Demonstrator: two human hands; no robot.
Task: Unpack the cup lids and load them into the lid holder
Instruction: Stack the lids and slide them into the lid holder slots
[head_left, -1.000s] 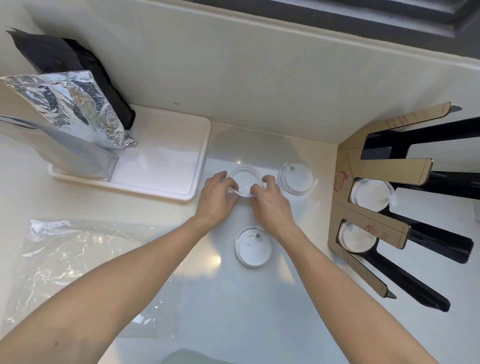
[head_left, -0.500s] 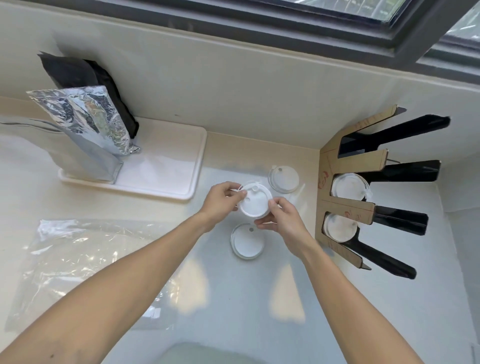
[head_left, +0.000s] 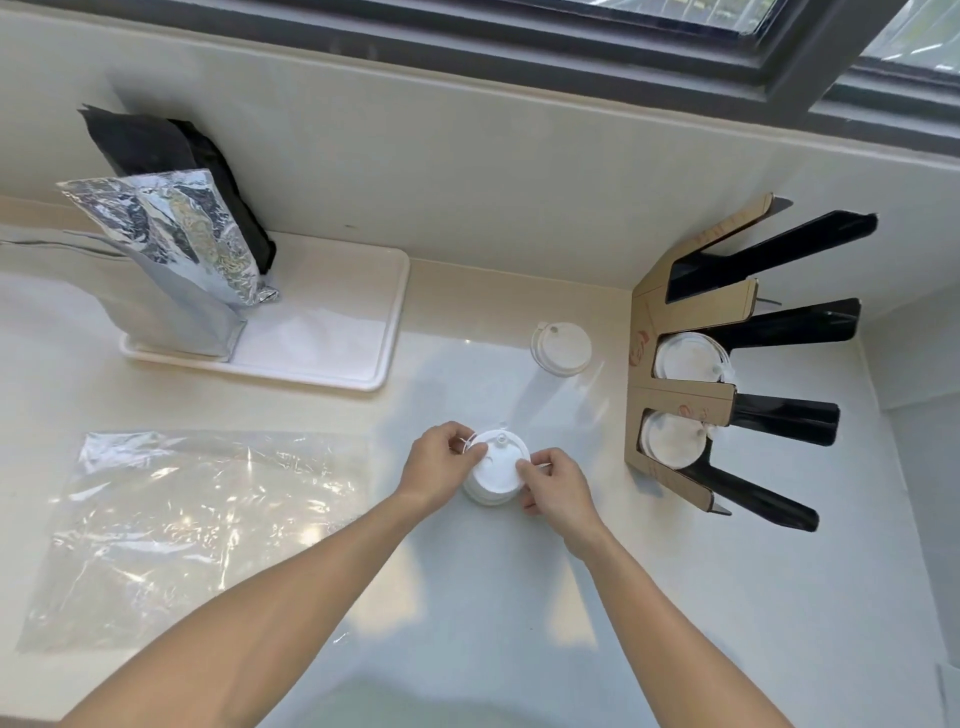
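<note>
While the left hand (head_left: 440, 464) and right hand (head_left: 551, 484) pinch opposite rims of the white cup lid (head_left: 496, 464) over a second lid mid-counter, keep it level; the cardboard lid holder (head_left: 681, 401) waits at three o'clock.

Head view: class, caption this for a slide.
Both hands pinch white cup lids over the counter beside the half-filled lid holder.

Left hand (head_left: 441, 460): pinching the left edge of a white lid stack (head_left: 496, 467).
Right hand (head_left: 553, 480): pinching the stack's right edge.
Loose lid (head_left: 562, 348): lying on the desk (head_left: 467, 597) near the lid holder (head_left: 680, 400).
Lid holder: holding lids in its two lower slots.
Plastic bag (head_left: 197, 525): lying flat, left.
Tray (head_left: 332, 332): carrying a foil pouch (head_left: 171, 260) and a black pouch (head_left: 171, 156).
</note>
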